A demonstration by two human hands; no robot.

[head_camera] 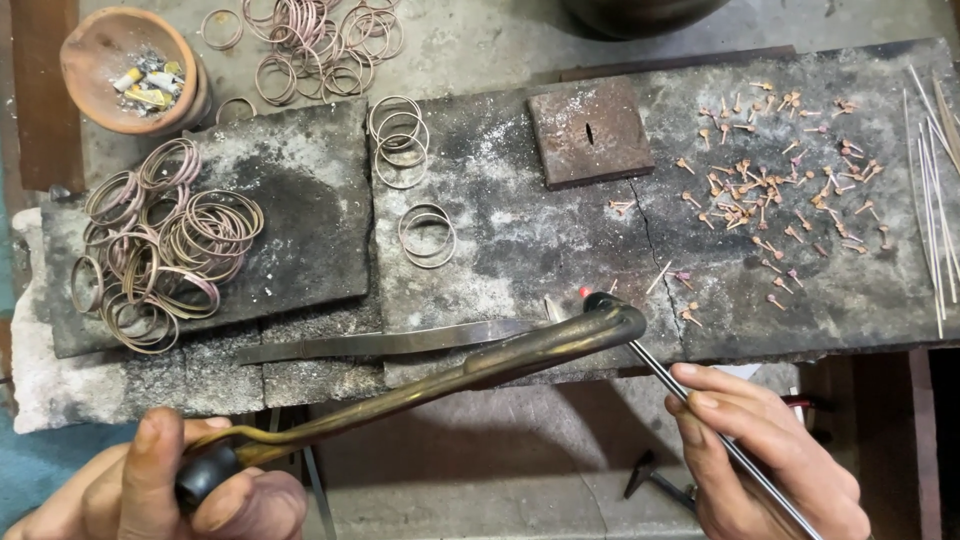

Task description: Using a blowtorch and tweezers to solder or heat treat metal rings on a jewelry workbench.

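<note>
Fingers of left hand clamped on brass torch; right hand fingers pinch thin rod, glowing tip at desk front edge.

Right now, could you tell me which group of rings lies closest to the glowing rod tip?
The small stack of rings alone mid-slab, left of the glowing rod tip. The stack by the square block lies farther up, and the big pile sits far left.

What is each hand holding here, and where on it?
The left hand grips the brass torch by its dark handle end. The right hand pinches the thin metal rod along its lower shaft, far from the glowing tip.
</note>
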